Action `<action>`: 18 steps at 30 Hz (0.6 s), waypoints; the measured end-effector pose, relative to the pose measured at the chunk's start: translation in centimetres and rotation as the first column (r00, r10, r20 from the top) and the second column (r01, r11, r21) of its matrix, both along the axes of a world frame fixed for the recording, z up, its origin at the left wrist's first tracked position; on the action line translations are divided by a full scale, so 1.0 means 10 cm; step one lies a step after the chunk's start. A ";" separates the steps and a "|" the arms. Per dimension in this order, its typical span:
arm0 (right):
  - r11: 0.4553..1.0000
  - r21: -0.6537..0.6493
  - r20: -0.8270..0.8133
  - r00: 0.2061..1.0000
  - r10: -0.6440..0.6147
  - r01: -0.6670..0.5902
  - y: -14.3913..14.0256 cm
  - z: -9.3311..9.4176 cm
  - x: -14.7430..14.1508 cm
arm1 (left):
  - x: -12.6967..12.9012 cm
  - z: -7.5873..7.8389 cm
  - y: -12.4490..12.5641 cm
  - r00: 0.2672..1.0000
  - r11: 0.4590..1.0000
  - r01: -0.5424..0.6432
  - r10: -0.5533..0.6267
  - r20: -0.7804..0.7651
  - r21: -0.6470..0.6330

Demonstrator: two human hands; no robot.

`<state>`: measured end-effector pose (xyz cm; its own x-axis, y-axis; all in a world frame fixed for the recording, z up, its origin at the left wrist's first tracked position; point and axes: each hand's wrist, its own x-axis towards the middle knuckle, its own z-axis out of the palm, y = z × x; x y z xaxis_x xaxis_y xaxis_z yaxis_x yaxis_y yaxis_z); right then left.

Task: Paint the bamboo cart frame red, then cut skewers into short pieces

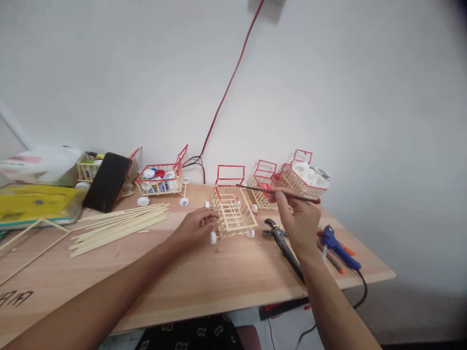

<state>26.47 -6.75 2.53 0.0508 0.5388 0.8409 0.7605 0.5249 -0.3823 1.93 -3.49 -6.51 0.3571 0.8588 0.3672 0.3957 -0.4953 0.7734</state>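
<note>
A miniature shopping cart [233,218] built of thin wooden sticks stands on the table, with white round wheels and a red-painted handle frame. My left hand [199,224] holds it at its left side, fingers curled against the sticks. In my right hand [297,214] is a thin dark paintbrush [299,196], pinched between thumb and fingers. Its tip reaches the cart's upper back rim, which is partly red. Behind my right hand sits a red patch of what looks like paint [265,188], on another small cart [263,198] that the hand partly hides.
More carts stand along the wall, one with bottle caps [160,181], one with white contents [309,176]. Wooden sticks [120,228], a phone [107,182] and a yellow packet [40,204] lie left. Pliers [282,245] and a blue glue gun [339,248] lie right, near the table's edge.
</note>
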 end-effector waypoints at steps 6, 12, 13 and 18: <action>0.980 0.029 0.091 0.977 0.195 -0.198 -0.14 0.09 -0.21 | 0.00 -0.01 0.01 1.000 1.000 0.003 -0.003 0.005 0.000; 0.950 -0.042 0.143 0.939 0.313 -0.311 -0.06 0.07 -0.36 | 0.01 0.00 0.01 1.000 1.000 0.002 -0.002 0.014 0.011; 0.948 -0.045 0.150 0.936 0.318 -0.315 -0.04 0.06 -0.37 | 0.01 0.00 0.01 1.000 1.000 0.003 -0.003 0.016 0.015; 0.947 -0.028 0.150 0.935 0.320 -0.320 0.00 0.03 -0.36 | 0.00 0.01 -0.01 1.000 1.000 0.008 -0.008 0.010 -0.008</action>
<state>22.86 -6.79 2.87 -0.2517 0.5084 0.8235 0.6012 0.7489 -0.2786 1.98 -3.59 -6.41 0.3602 0.8589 0.3640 0.3838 -0.4921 0.7813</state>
